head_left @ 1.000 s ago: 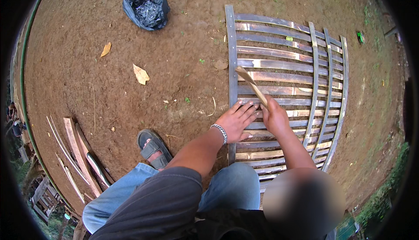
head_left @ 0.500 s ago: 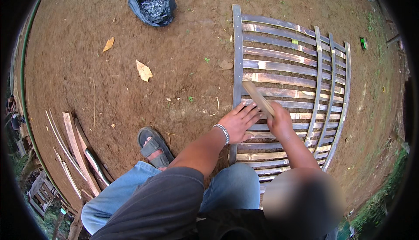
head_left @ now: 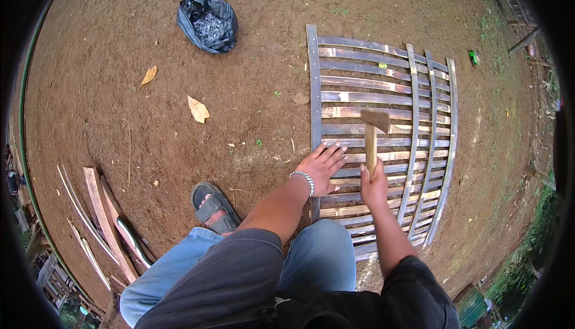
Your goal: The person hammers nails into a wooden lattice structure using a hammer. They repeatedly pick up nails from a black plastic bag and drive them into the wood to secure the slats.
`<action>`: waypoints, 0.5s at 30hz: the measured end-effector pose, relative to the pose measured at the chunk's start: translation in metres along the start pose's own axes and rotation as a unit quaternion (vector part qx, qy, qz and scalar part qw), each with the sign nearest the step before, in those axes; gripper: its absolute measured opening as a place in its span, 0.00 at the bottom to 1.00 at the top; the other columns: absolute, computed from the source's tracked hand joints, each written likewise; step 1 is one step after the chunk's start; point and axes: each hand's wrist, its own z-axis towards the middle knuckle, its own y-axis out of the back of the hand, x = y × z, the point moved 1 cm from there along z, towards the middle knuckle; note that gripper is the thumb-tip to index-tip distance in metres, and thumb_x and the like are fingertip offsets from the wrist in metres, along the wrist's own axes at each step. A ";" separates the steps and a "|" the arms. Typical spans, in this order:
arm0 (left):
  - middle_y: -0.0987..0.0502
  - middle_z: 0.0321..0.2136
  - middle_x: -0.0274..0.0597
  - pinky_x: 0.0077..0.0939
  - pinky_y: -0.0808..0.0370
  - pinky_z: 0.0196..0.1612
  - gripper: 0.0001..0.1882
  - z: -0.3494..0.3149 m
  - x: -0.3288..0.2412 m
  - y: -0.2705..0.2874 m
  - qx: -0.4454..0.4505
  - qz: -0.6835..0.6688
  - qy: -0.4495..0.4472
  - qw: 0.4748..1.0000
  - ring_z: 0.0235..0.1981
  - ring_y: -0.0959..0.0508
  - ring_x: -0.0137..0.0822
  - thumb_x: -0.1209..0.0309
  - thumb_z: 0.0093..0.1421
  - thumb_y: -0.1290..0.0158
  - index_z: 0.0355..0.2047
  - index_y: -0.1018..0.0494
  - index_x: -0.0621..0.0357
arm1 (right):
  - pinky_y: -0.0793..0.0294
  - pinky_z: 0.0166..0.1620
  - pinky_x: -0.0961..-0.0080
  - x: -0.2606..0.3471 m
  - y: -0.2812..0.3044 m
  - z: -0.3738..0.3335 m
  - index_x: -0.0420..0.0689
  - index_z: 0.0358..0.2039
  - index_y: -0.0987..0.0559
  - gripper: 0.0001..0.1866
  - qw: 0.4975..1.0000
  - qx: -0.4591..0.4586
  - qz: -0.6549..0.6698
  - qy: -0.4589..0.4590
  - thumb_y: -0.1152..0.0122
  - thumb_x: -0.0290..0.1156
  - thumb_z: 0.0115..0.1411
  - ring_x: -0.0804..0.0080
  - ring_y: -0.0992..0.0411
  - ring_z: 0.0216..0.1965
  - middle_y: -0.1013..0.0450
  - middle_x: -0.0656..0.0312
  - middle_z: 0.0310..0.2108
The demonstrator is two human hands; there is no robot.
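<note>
The right hand [head_left: 374, 186] is closed around the wooden-handled hammer [head_left: 372, 134], whose handle runs straight away from the person, head farthest. The left hand [head_left: 322, 167], fingers spread flat and holding nothing, presses the slatted bamboo panel [head_left: 383, 83] lying on the dirt ground [head_left: 150, 47], just left of the hammer.

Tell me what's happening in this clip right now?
A person crouches on bare dirt over a slatted wooden panel lying flat on the ground. The left hand presses flat on the slats near the panel's left rail. The right hand grips a hammer by its wooden handle, head raised above the slats. A black bag lies further off, loose wood strips lie to the left, and a sandalled foot rests beside the panel.
</note>
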 end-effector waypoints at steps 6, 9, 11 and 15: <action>0.41 0.71 0.50 0.49 0.60 0.77 0.38 -0.032 0.005 0.048 0.082 -0.114 -0.013 0.990 0.75 0.49 0.46 0.46 0.65 0.49 0.69 0.38 0.55 | 0.29 0.34 0.65 -0.119 -0.027 -0.104 0.41 0.49 0.29 0.14 0.973 -0.124 0.100 -0.169 0.40 0.27 0.65 0.65 0.29 0.29 0.27 0.55 0.31; 0.32 0.66 0.51 0.46 0.50 0.74 0.36 -0.106 0.037 0.083 0.080 -0.179 0.093 0.976 0.72 0.41 0.49 0.49 0.66 0.47 0.68 0.36 0.55 | 0.32 0.21 0.72 -0.103 -0.021 -0.123 0.42 0.47 0.30 0.11 0.950 -0.124 0.208 -0.196 0.42 0.23 0.65 0.77 0.34 0.17 0.31 0.62 0.23; 0.30 0.64 0.57 0.44 0.42 0.71 0.36 -0.155 0.065 0.118 0.175 -0.248 0.293 0.907 0.69 0.36 0.51 0.49 0.67 0.47 0.68 0.37 0.58 | 0.31 0.20 0.72 -0.078 -0.014 -0.134 0.42 0.48 0.30 0.12 0.914 -0.085 0.300 -0.259 0.42 0.23 0.65 0.77 0.34 0.16 0.31 0.62 0.22; 0.31 0.64 0.60 0.39 0.36 0.67 0.39 -0.186 0.054 0.180 0.085 -0.392 0.426 0.811 0.67 0.32 0.48 0.50 0.67 0.45 0.68 0.39 0.67 | 0.23 0.35 0.59 -0.018 0.014 -0.129 0.43 0.53 0.27 0.19 0.962 -0.040 0.210 -0.169 0.38 0.34 0.65 0.56 0.21 0.30 0.22 0.49 0.31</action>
